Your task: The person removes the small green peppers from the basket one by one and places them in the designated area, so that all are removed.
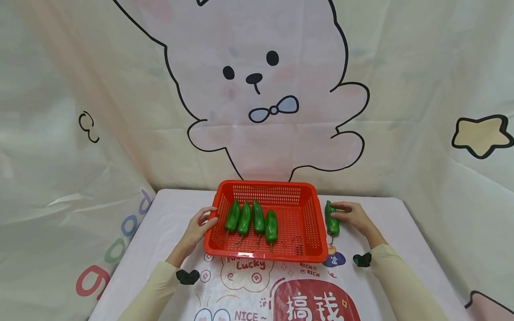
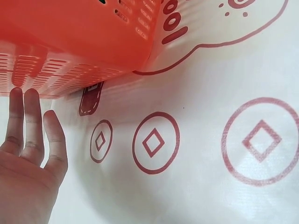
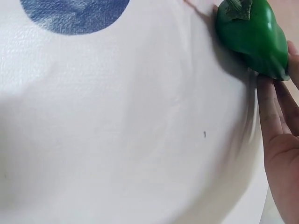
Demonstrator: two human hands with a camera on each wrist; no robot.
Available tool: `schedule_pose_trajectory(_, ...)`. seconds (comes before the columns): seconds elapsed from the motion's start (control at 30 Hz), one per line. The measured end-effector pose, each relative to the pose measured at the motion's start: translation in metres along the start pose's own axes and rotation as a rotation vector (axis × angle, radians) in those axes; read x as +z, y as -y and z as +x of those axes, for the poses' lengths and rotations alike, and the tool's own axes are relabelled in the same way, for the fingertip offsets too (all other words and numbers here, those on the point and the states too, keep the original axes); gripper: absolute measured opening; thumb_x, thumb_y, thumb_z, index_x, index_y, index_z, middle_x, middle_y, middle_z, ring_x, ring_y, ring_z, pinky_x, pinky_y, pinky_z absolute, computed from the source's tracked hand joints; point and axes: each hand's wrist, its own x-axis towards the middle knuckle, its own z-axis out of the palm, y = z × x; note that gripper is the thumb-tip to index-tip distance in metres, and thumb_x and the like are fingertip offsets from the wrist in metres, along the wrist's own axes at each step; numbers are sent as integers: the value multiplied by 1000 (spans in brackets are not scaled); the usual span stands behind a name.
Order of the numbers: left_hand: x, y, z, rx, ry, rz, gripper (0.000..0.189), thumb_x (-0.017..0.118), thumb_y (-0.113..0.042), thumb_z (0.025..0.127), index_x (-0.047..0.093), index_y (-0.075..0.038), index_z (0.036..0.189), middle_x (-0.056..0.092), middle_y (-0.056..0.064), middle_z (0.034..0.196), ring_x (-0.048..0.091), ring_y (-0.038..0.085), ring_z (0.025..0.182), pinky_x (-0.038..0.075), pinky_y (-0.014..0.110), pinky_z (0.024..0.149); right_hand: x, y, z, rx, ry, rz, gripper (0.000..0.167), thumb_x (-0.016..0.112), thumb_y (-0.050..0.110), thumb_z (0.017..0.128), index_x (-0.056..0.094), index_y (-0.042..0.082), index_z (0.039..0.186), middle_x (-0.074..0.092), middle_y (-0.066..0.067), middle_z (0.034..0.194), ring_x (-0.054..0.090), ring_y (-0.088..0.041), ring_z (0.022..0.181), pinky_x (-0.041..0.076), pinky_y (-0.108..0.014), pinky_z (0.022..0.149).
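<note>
One green pepper (image 1: 332,225), touching right hand (image 1: 355,216), beside red basket (image 1: 281,257)

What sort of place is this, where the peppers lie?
Probably a small screened booth: cartoon-printed sheets stand behind and on both sides of a white table, where a red basket holds four green peppers.

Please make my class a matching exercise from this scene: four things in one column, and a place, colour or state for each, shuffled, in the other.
1. Basket
2. Four peppers
3. Left hand
4. Right hand

A. Holding the lone pepper
B. Inside the basket
C. At the basket's left side
D. Red

Pairs: 1-D; 2-B; 3-C; 4-A
</note>
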Motion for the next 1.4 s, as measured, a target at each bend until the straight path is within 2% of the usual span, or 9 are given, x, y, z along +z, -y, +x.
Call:
schedule_pose_trajectory(0.33,1,0,0,7,5,-6,47,68,-25,100,51,-15,143,51,23,139,59,41,118,57,45,85,0,5,-7,-24,-36,-29,47,75,19,95,62,-3,135,57,-26,136,57,-45,120,55,-45,92)
schedule_pose_trajectory(0.5,1,0,0,5,-1,-7,46,68,-25,100,51,-15,142,50,23,140,57,42,120,57,45,85,-5,3,-10,-48,-49,-34,52,74,24,96,59,-6,136,59,-26,135,58,-45,120,54,-45,93)
schedule_pose_trajectory(0.7,1,-1,0,23,-22,23,46,70,-25,99,54,-13,140,54,22,136,58,41,118,57,44,86,-13,0,-15,-63,-110,-23,54,72,25,97,57,-8,137,58,-27,134,58,-44,120,54,-26,88)
schedule_pose_trajectory(0.77,1,-2,0,28,-30,29,45,71,-25,98,56,-13,139,55,22,134,59,40,117,57,43,86,-15,1,-19,-62,-139,-14,53,71,25,98,56,-8,137,58,-28,134,61,-39,117,53,-21,84)
schedule_pose_trajectory(0.9,1,-2,0,35,-35,34,46,72,-26,98,57,-13,139,55,21,134,58,39,118,57,41,87,-18,5,-25,-72,-193,72,51,69,25,100,56,-9,136,57,-29,132,66,-19,107,54,-19,82)
schedule_pose_trajectory(0.97,1,-2,0,40,-34,34,47,72,-26,98,56,-13,140,54,20,136,57,38,120,57,41,88,-19,7,-28,-77,-219,136,50,69,24,100,56,-8,136,58,-25,131,64,-8,103,54,-20,82)
schedule_pose_trajectory(1.03,2,-1,0,43,-34,34,47,71,-26,98,56,-12,141,53,20,138,55,38,123,56,41,90,-19,9,-31,-82,-233,211,50,69,22,99,56,-10,135,60,-20,128,63,-4,102,54,-21,83)
schedule_pose_trajectory(1.23,3,-2,-3,70,-48,58,46,71,-23,98,57,-11,141,50,15,145,46,37,134,49,48,99,-19,23,-40,-76,-242,401,49,69,18,99,53,-13,133,66,1,114,65,-7,104,54,-25,85)
schedule_pose_trajectory(1.4,3,-2,-3,79,-57,51,46,71,-23,98,57,-10,140,50,14,145,45,36,134,48,48,101,-17,41,-48,-88,-232,480,49,68,18,100,52,-13,135,67,2,114,65,-11,105,54,-26,87)
